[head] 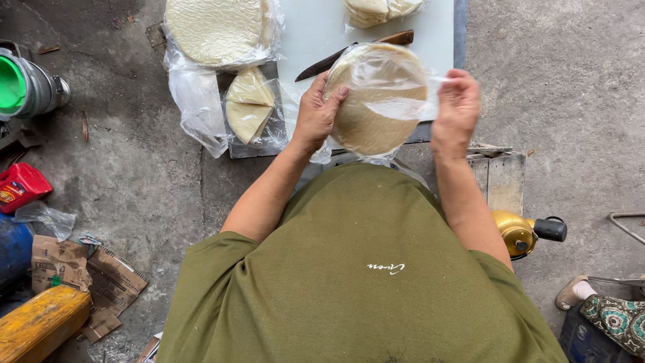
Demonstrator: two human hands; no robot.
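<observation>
The round stack of flatbreads in a clear plastic bag (376, 101) is held up between both hands above the white cutting board (316, 33), the left hand (316, 114) gripping its left edge, the right hand (457, 111) pinching the bag's right side

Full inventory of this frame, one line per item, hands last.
round flatbread stack in clear wrap: 1, pale tan, held over the board
white cutting board: 1, top centre
knife: 1, dark blade, brown handle, on the board behind the held stack
large wrapped flatbread stack: 1, cream, top left
cut wedges in plastic: 2, cream, left of the board
gold kettle: 1, black handle, right
green-lined metal can: 1, far left
left hand: grips the stack's left edge
right hand: pulls the wrap
</observation>
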